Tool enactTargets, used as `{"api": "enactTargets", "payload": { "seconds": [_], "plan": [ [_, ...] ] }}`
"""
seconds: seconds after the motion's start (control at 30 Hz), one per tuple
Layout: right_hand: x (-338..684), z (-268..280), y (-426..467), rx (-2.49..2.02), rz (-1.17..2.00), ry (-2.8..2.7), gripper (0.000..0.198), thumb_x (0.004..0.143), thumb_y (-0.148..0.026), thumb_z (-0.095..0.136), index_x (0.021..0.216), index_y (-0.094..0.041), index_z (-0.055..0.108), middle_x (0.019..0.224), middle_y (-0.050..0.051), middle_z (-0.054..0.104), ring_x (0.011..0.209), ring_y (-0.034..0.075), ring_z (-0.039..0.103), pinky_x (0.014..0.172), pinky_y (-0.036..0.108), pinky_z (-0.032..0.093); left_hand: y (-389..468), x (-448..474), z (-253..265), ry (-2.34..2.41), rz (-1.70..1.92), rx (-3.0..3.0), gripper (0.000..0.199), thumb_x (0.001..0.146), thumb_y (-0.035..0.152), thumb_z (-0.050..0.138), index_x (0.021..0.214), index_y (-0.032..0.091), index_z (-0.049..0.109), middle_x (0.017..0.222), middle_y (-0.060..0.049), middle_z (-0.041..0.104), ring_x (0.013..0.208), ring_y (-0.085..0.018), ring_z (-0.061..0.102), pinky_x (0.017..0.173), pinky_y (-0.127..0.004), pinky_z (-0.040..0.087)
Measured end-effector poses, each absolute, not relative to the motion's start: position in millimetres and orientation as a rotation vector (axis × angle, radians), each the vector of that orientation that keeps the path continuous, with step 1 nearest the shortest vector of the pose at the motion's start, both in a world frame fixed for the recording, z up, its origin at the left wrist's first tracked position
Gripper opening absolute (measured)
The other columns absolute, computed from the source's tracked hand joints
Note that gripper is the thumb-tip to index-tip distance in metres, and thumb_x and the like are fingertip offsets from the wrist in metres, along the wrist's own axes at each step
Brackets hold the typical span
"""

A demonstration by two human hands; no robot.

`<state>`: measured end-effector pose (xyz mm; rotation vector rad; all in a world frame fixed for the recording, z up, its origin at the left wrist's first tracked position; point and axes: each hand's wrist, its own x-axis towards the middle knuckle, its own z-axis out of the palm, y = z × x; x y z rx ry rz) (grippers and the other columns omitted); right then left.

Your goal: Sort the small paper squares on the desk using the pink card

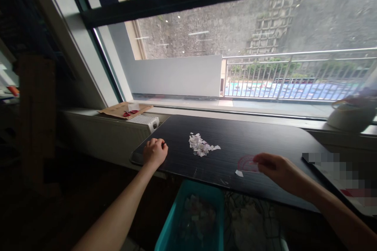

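Observation:
My left hand (pixel 154 152) rests at the left front edge of the black table (pixel 259 131), its fingers curled in; whatever they may hold is hidden. On the right, my right hand (pixel 269 164) pinches a clear protractor (pixel 246 163) with pinkish-red markings, low over the tabletop. A single white paper scrap (pixel 239 173) lies at the protractor's lower left edge. Between my hands, farther back, sits a loose heap of small torn paper pieces (pixel 200 145). Below the table's front edge stands a teal bin (pixel 220 200) with paper scraps inside.
Red-handled scissors (pixel 130 113) lie on brown paper (pixel 113 110) at the left sill, beside a white radiator (pixel 144 119). A dark-edged object (pixel 332 180), partly pixelated, occupies the table's right end. A pale pot (pixel 347 115) stands by the window. Cables hang under the table.

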<state>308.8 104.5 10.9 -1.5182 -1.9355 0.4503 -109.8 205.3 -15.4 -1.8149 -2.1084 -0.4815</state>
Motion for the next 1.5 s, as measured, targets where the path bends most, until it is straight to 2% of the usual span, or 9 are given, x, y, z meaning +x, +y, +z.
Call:
{"api": "enactTargets", "payload": {
  "seconds": [0.2, 0.47, 0.87, 1.27, 1.5],
  "plan": [
    [323, 5, 98, -1.529, 0.543, -2.0, 0.021, 0.079, -0.031, 0.054, 0.087, -0.019, 0.069, 0.076, 0.003, 0.071, 0.068, 0.018, 0.062, 0.066, 0.027, 0.05, 208, -113, -17, -2.067, -0.518, -1.823, 0.018, 0.086, 0.027, 0.055, 0.096, 0.018, 0.067, 0.099, -0.008, 0.061, 0.094, -0.026, 0.056, 0.078, -0.036, 0.046],
    [328, 13, 86, -1.53, 0.603, -2.009, 0.021, 0.08, -0.03, 0.052, 0.085, -0.017, 0.068, 0.074, 0.002, 0.067, 0.066, 0.017, 0.059, 0.062, 0.026, 0.048, 209, -114, -18, -2.053, -0.536, -1.819, 0.022, 0.084, 0.027, 0.051, 0.095, 0.018, 0.068, 0.098, -0.01, 0.062, 0.092, -0.029, 0.056, 0.075, -0.036, 0.045],
    [322, 13, 85, -1.449, 0.782, -1.854, 0.021, 0.074, -0.032, 0.062, 0.086, -0.017, 0.072, 0.077, 0.003, 0.072, 0.07, 0.018, 0.063, 0.066, 0.026, 0.052, 207, -113, -16, -2.063, -0.54, -1.819, 0.022, 0.084, 0.027, 0.05, 0.094, 0.018, 0.068, 0.099, -0.011, 0.062, 0.093, -0.029, 0.056, 0.074, -0.037, 0.045],
    [329, 19, 61, -1.484, 0.836, -1.911, 0.023, 0.08, -0.036, 0.059, 0.088, -0.018, 0.07, 0.084, 0.004, 0.072, 0.077, 0.019, 0.064, 0.07, 0.027, 0.052, 208, -113, -16, -2.072, -0.518, -1.818, 0.022, 0.085, 0.027, 0.05, 0.094, 0.019, 0.067, 0.1, -0.01, 0.062, 0.093, -0.029, 0.056, 0.074, -0.035, 0.044],
    [334, 13, 63, -1.492, 0.793, -1.838, 0.027, 0.077, -0.041, 0.061, 0.084, -0.017, 0.07, 0.08, 0.005, 0.071, 0.073, 0.02, 0.063, 0.068, 0.028, 0.052, 208, -113, -16, -2.066, -0.518, -1.821, 0.021, 0.084, 0.027, 0.049, 0.094, 0.02, 0.067, 0.099, -0.01, 0.062, 0.093, -0.029, 0.055, 0.075, -0.036, 0.044]
  ]
}}
